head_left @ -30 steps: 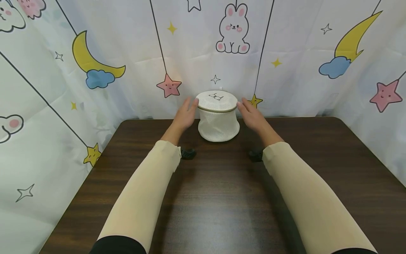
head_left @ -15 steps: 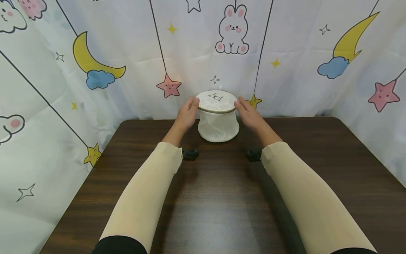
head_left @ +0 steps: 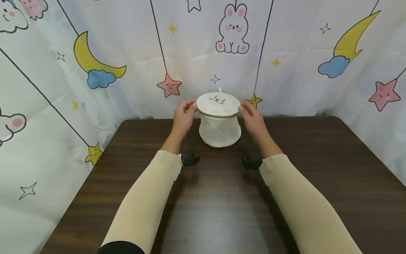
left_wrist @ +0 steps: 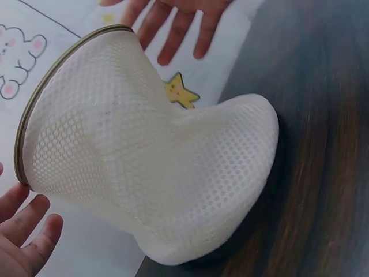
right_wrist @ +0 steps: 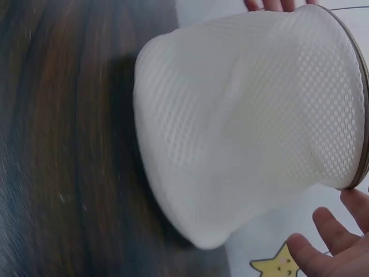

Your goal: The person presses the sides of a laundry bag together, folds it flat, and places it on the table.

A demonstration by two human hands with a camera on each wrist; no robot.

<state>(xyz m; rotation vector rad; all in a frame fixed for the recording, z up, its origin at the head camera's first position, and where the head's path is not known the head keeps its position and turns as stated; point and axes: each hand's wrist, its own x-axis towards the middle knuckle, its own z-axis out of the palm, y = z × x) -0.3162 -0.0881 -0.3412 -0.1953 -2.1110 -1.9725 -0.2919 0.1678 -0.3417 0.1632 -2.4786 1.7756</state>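
My left hand [head_left: 183, 119] and right hand [head_left: 254, 121] pinch white mesh bag [head_left: 220, 131] at opposite sides of rim [left_wrist: 19, 138]. Left fingers more curled than 0.5 s ago. Bag upright at far side of table [head_left: 206, 211], slightly nearer me now.

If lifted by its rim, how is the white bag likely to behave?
The bag will probably sag and flex, since its sides crease inward. It looks light, being mesh, contents unseen. The rim may be stiffer, as it holds a round curve.
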